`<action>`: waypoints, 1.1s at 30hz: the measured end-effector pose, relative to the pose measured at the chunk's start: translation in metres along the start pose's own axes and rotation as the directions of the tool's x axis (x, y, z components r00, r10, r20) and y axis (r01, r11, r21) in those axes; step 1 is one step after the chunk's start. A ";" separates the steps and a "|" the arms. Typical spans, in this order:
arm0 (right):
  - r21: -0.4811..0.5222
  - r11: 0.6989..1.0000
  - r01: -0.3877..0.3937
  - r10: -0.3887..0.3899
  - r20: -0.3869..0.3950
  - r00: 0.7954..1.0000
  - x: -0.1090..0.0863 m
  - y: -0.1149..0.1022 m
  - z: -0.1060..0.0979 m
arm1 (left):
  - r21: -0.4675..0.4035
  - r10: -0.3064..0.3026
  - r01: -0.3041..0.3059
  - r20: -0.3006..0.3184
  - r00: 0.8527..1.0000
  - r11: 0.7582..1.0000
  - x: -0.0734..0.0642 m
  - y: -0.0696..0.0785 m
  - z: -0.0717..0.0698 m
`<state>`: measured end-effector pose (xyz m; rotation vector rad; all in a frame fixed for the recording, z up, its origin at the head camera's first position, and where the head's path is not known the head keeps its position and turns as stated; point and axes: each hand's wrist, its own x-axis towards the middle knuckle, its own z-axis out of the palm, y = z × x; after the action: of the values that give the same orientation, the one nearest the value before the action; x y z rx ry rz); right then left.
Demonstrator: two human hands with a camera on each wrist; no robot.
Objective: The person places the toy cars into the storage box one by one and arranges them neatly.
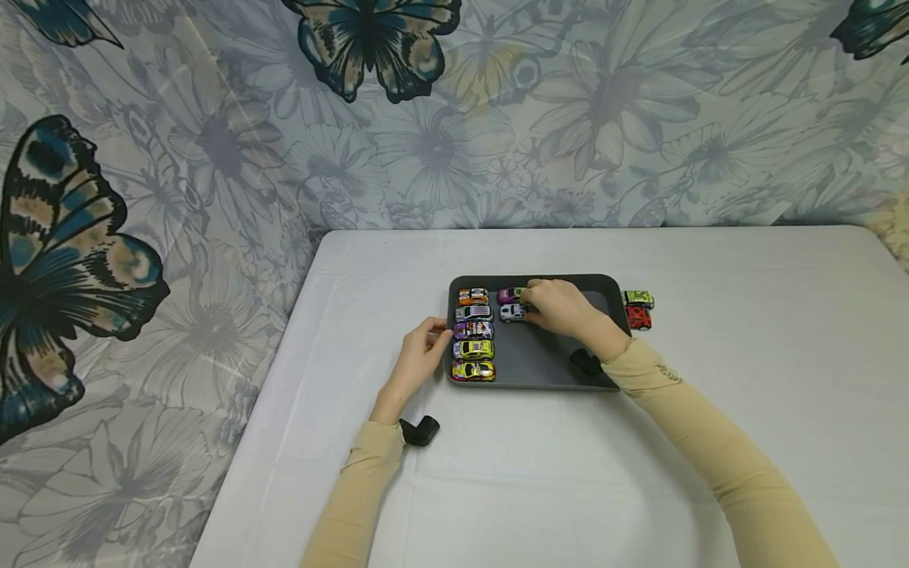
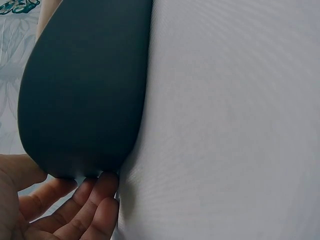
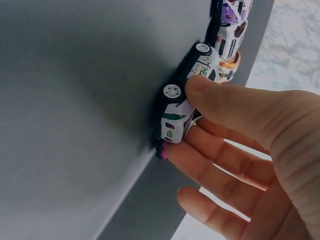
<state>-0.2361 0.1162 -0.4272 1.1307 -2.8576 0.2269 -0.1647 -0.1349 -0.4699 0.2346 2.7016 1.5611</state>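
A dark grey tray (image 1: pixel 547 371) lies on the table with small toy cars in it. My right hand (image 1: pixel 561 306) reaches over its upper middle and pinches a white toy car (image 3: pixel 192 95) between thumb and fingers. Just behind that one is a purple toy car (image 1: pixel 510 295), mostly hidden by the hand in the right wrist view. At the tray's left side, my left hand (image 1: pixel 422 351) holds the edge, with its fingertips (image 2: pixel 107 182) against the outer wall. Down the tray's left end runs a column of several toy cars, including an orange car (image 1: pixel 473 297) and a yellow car (image 1: pixel 473 371).
Outside the tray's right edge, a green toy car (image 1: pixel 638 299) and a red toy car (image 1: pixel 639 318) sit on the white-covered table (image 1: pixel 540 473). Behind the table hangs a flower-patterned backdrop (image 1: pixel 440 150) with large butterflies. A black wrist camera (image 1: pixel 420 431) sits at the left cuff.
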 end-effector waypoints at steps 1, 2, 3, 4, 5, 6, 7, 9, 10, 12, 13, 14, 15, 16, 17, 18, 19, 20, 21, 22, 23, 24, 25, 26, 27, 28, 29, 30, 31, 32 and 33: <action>0.001 1.000 -0.002 0.002 0.002 1.000 0.000 0.000 0.000 | 0.000 0.000 0.000 0.001 1.000 1.000 0.000 0.000 0.000; 0.001 1.000 -0.004 0.004 0.003 1.000 0.000 0.000 0.000 | 0.000 0.001 -0.001 0.001 1.000 1.000 0.000 0.000 0.000; 0.003 1.000 -0.005 0.005 0.004 1.000 0.000 0.000 0.000 | 0.001 0.002 -0.002 0.001 1.000 1.000 0.000 0.000 0.000; 0.004 1.000 -0.005 0.005 0.005 1.000 0.000 0.000 0.001 | 0.002 0.001 -0.001 0.001 1.000 1.000 0.000 0.001 0.000; 0.007 1.000 -0.006 0.006 0.005 1.000 0.000 0.000 0.001 | 0.001 0.001 -0.001 0.001 1.000 1.000 -0.001 0.001 0.000; 0.008 1.000 -0.006 0.006 0.004 1.000 0.000 0.000 0.001 | 0.000 0.001 -0.001 0.000 1.000 1.000 -0.001 0.001 0.000; 0.010 1.000 -0.006 0.006 0.002 1.000 0.000 0.000 0.001 | 0.001 0.000 0.000 0.000 1.000 1.000 -0.001 0.002 0.000; 0.010 1.000 -0.003 0.003 -0.002 1.000 0.000 0.000 0.001 | 0.001 -0.001 0.001 0.000 1.000 1.000 -0.001 0.002 -0.001; 0.009 1.000 -0.002 0.002 -0.004 1.000 -0.001 0.000 0.001 | 0.000 -0.002 0.002 -0.001 1.000 1.000 -0.001 0.002 -0.001; 0.005 1.000 0.000 0.000 -0.008 1.000 -0.001 0.000 0.001 | 0.002 0.001 -0.001 -0.001 1.000 1.000 -0.001 0.001 -0.001; 0.002 1.000 0.001 -0.001 -0.010 1.000 -0.001 0.000 0.001 | 0.002 0.003 -0.003 0.000 1.000 1.000 -0.001 0.001 -0.001; -0.001 1.000 0.003 -0.003 -0.011 1.000 -0.001 0.000 0.002 | 0.001 0.004 -0.004 0.000 1.000 1.000 -0.001 0.001 0.000; -0.004 1.000 0.004 -0.004 -0.011 1.000 -0.001 0.000 0.002 | 0.003 0.003 -0.003 -0.002 1.000 1.000 -0.001 0.001 0.000; -0.006 1.000 0.004 -0.005 -0.012 1.000 -0.002 0.000 0.001 | 0.004 0.003 -0.003 -0.001 1.000 1.000 -0.001 0.001 0.000; -0.005 1.000 0.003 -0.003 -0.014 1.000 -0.003 0.001 0.000 | 0.006 0.004 -0.004 -0.001 1.000 1.000 -0.001 0.001 0.000; -0.001 1.000 0.001 -0.001 -0.016 1.000 -0.004 0.001 -0.001 | 0.005 0.004 -0.004 0.001 1.000 1.000 -0.001 0.001 0.000; 0.003 1.000 -0.001 0.001 -0.018 1.000 -0.005 0.001 -0.003 | 0.003 0.002 -0.002 0.000 1.000 1.000 -0.001 0.001 0.000; 0.009 1.000 -0.004 0.005 -0.021 1.000 -0.007 0.002 -0.005 | 0.003 0.002 -0.002 0.000 1.000 1.000 -0.001 0.001 0.000; 0.017 1.000 -0.006 0.007 -0.028 1.000 -0.009 0.003 -0.007 | 0.003 0.002 -0.002 0.000 1.000 1.000 -0.001 0.001 0.000; 0.026 1.000 -0.008 0.009 -0.035 0.999 -0.012 0.004 -0.009 | 0.001 0.002 -0.002 0.000 1.000 1.000 -0.001 0.001 0.000; 0.034 0.999 -0.012 0.014 -0.041 0.999 -0.015 0.006 -0.012 | 0.000 0.003 -0.003 -0.001 1.000 1.000 -0.001 0.001 0.000; 0.042 0.999 -0.017 0.019 -0.051 0.999 -0.018 0.007 -0.014 | -0.001 0.003 -0.003 -0.001 1.000 1.000 -0.001 0.001 0.000; 0.047 0.999 -0.021 0.024 -0.063 0.998 -0.021 0.010 -0.016 | 0.000 0.003 -0.003 -0.002 1.000 1.000 -0.001 0.001 0.000; 0.053 0.998 -0.023 0.027 -0.078 0.997 -0.025 0.012 -0.018 | 0.000 0.003 -0.003 -0.002 1.000 1.000 -0.001 0.001 0.000; 0.054 0.998 -0.026 0.031 -0.094 0.995 -0.029 0.015 -0.021 | 0.000 0.002 -0.002 -0.003 1.000 1.000 -0.001 0.000 0.000; 0.055 0.998 -0.028 0.034 -0.110 0.993 -0.033 0.018 -0.023 | -0.001 0.003 -0.003 -0.003 1.000 1.000 -0.001 0.000 0.000; 0.056 0.998 -0.032 0.039 -0.129 0.991 -0.037 0.020 -0.025 | -0.002 0.009 -0.009 -0.002 1.000 1.000 -0.001 0.000 0.000; 0.055 0.998 -0.035 0.043 -0.149 0.988 -0.041 0.023 -0.027 | -0.002 0.010 -0.010 -0.002 1.000 1.000 -0.001 0.000 0.000; 0.050 0.998 -0.039 0.047 -0.165 0.985 -0.045 0.025 -0.030 | 0.000 0.012 -0.012 -0.002 1.000 1.000 -0.001 0.000 0.000; 0.050 0.998 -0.044 0.052 -0.179 0.983 -0.049 0.028 -0.032 | -0.002 0.011 -0.011 -0.002 1.000 1.000 -0.001 0.000 0.000; 0.049 0.998 -0.048 0.056 -0.191 0.980 -0.053 0.030 -0.034 | -0.003 0.011 -0.011 -0.003 1.000 1.000 -0.001 0.000 0.000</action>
<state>-0.2177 0.1795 -0.4029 0.9826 -2.7258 0.3820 -0.1641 -0.1348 -0.4701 0.2477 2.7045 1.5691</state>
